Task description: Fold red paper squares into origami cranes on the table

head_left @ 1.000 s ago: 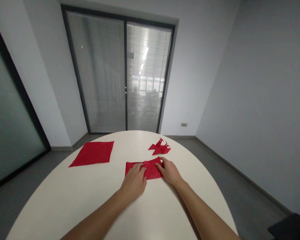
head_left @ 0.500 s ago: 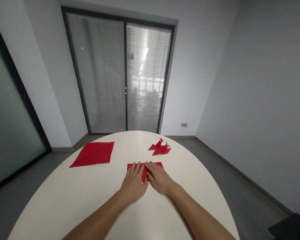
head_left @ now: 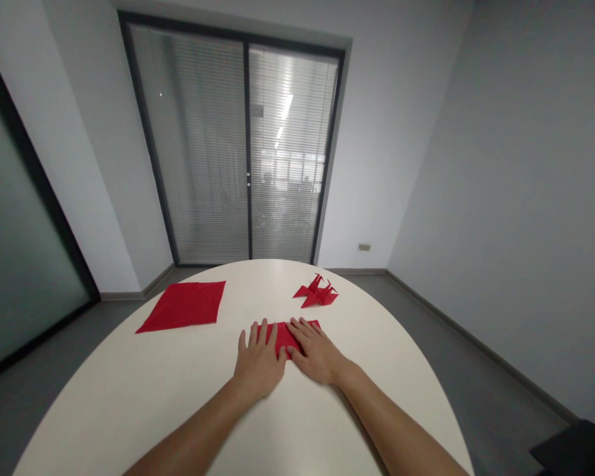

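Observation:
A folded sheet of red paper (head_left: 283,338) lies flat on the white table, partly covered by both hands. On its left end rests my left hand (head_left: 260,363), open, with fingers spread and pointing away from me. My right hand (head_left: 317,354) lies open over the paper's right part, fingers stretched out and slanting to the left. The two thumbs come close together at the paper's near edge. Beyond the right hand stand red origami cranes (head_left: 318,292), set close together.
A stack or sheet of red square paper (head_left: 186,305) lies at the left of the round white table (head_left: 129,390). Past the table's far edge is a glazed partition with blinds (head_left: 203,165). A dark object (head_left: 578,449) shows at the lower right.
My left hand has slid a little to the left and its fingers have spread wider, uncovering more of the paper's middle. My right hand stays nearly in place.

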Demonstrator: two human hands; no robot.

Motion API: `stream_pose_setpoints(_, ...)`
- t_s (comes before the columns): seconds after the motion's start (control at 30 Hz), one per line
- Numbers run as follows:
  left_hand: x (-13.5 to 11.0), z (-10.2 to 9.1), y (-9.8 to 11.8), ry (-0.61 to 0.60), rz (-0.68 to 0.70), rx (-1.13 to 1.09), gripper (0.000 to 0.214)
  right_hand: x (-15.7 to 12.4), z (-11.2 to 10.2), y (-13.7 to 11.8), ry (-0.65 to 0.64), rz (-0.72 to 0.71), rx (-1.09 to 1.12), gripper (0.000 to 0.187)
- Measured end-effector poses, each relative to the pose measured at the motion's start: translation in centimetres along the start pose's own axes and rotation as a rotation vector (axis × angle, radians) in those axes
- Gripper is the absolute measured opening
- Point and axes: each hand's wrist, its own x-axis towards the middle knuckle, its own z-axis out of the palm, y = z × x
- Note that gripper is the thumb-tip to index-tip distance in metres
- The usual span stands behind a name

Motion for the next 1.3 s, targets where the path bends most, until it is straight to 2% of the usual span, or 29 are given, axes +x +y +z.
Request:
stream_pose_setpoints(0.27, 0.0, 0.1, -0.3, 0.04, -0.004, -0.002, 0.064, -0.8, -1.1, 1.4, -0.036, -0.033, 0.001, 0.093)
stream_pose_setpoints(0.43, 0.8, 0.3, -1.9, 0.061, 0.063, -0.04, 0.06, -1.1, -1.7, 1.8, -0.035, -0.082, -0.014, 0.087)
stream_pose_setpoints(0.5, 1.2, 0.1, -2.6, 0.129, 0.076, -0.052, 0.058, -1.1, -1.8, 1.7, -0.022, -0.099, -0.028, 0.084)
stream_pose_setpoints(0.6, 1.5, -0.2, -2.9, 0.192, 0.171, -0.117, 0.05, -1.1, -2.0, 1.6, 0.021, -0.121, -0.046, 0.082)
stream_pose_setpoints(0.7, 1.5, -0.3, -2.7, 0.181, 0.256, -0.206, 0.044, -1.2, -2.3, 1.4, 0.052, -0.156, -0.048, 0.08)
stream_pose_setpoints(0.83, 1.2, -0.1, -2.4, 0.181, 0.288, -0.27, 0.035, -1.4, -2.7, 1.5, 0.056, -0.184, -0.019, 0.079)
stream_pose_setpoints(0.97, 0.9, 0.0, -2.7, 0.134, 0.311, -0.289, 0.038, -1.4, -2.7, 1.8, 0.072, -0.206, 0.035, 0.082)
stream_pose_setpoints(1.1, 0.7, -0.2, -3.1, 0.081, 0.347, -0.283, 0.049, -1.5, -2.6, 2.1, 0.092, -0.215, 0.06, 0.081)
stream_pose_setpoints(1.3, 0.7, -0.6, -2.9, 0.082, 0.337, -0.305, 0.047, -1.6, -2.8, 2.1, 0.097, -0.222, 0.071, 0.077)
